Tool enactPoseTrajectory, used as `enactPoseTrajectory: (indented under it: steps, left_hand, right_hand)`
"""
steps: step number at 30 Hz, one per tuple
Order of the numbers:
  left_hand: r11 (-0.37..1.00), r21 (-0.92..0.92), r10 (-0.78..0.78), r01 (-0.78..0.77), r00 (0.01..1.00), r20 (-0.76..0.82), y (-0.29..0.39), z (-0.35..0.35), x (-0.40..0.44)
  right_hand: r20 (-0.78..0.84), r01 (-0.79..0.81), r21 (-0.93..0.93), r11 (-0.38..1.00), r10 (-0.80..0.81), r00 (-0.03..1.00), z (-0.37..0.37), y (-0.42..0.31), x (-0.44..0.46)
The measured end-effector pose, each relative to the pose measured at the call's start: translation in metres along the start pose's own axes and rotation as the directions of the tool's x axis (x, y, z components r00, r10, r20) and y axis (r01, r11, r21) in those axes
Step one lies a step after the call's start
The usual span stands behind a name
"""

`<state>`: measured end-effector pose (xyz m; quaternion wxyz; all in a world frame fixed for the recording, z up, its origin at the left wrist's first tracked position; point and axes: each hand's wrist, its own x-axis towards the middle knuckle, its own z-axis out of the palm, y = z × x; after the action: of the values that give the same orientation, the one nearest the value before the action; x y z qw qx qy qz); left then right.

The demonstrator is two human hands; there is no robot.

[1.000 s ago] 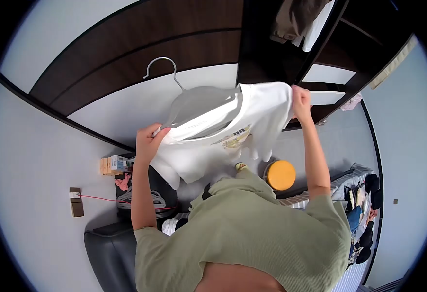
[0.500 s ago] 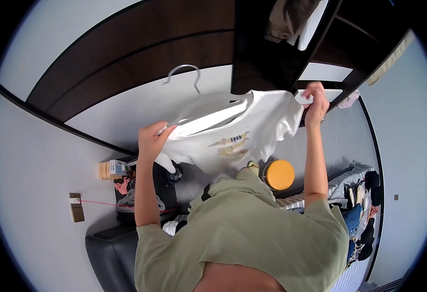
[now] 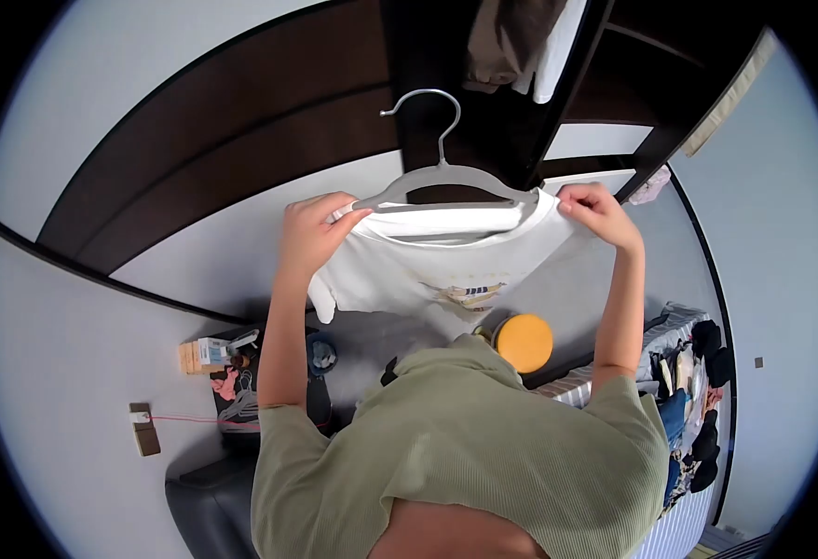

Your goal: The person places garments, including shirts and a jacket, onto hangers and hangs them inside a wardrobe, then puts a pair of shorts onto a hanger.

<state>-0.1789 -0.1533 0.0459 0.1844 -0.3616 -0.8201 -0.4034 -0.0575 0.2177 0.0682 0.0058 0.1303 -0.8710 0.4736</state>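
A white T-shirt (image 3: 400, 270) with a small printed picture hangs on a grey hanger (image 3: 456, 175), held up in front of me. The hanger's metal hook points up and sits inside no rail. My left hand (image 3: 320, 228) pinches the shirt's left shoulder together with the hanger's end. At the other shoulder, my right hand (image 3: 600, 212) grips the white fabric near the hanger's right tip. The neckline hangs below the hanger's arms.
Beyond the shirt stands a dark wardrobe (image 3: 428, 130) with hanging clothes (image 3: 516, 47). A yellow round stool (image 3: 524, 343) is below. Clothes lie piled (image 3: 688, 401) at right. At left are a black chair (image 3: 209, 508), grey hangers (image 3: 241, 410) and boxes (image 3: 202, 355).
The hanger and shirt have moved right and now hang level, with the hook higher. My right hand, loose half a second ago, has closed on the shirt's shoulder. The view has shifted.
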Motion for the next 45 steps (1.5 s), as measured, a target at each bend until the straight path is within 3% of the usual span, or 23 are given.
enactPoseTrajectory:
  steps: [4, 11, 17, 23, 29, 42, 45]
  left_hand:
    - [0.998, 0.005, 0.058, -0.058, 0.998, -0.024, 0.006, 0.03, 0.037]
    - [0.988, -0.026, 0.146, -0.15, 0.983, -0.113, 0.027, 0.086, 0.093]
    - [0.988, -0.018, 0.144, -0.15, 0.969, -0.199, 0.044, 0.131, 0.121]
    - [0.98, -0.127, 0.1, -0.151, 0.935, -0.341, 0.069, 0.161, 0.14]
    - [0.968, -0.18, 0.126, -0.176, 0.957, -0.261, 0.103, 0.172, 0.147]
    - [0.908, -0.358, 0.276, -0.217, 0.953, 0.123, 0.123, 0.161, 0.182]
    - [0.881, -0.42, 0.266, -0.216, 0.962, 0.065, 0.114, 0.158, 0.198]
  right_hand:
    - [0.085, -0.084, 0.291, 0.953, 0.062, 0.994, -0.021, 0.008, -0.02]
    - [-0.062, -0.122, 0.553, 0.824, 0.187, 0.98, -0.052, 0.015, -0.048]
    - [-0.122, -0.064, 0.645, 0.761, 0.185, 0.975, -0.077, 0.015, -0.053]
    - [-0.133, -0.041, 0.707, 0.706, 0.189, 0.973, -0.102, 0.014, -0.037]
    - [-0.208, 0.056, 0.789, 0.612, 0.181, 0.961, -0.104, 0.008, 0.0]
    - [-0.382, 0.272, 0.682, 0.679, 0.013, 0.924, -0.09, -0.024, 0.112]
    - [-0.423, 0.298, 0.67, 0.68, 0.019, 0.906, -0.085, -0.035, 0.137]
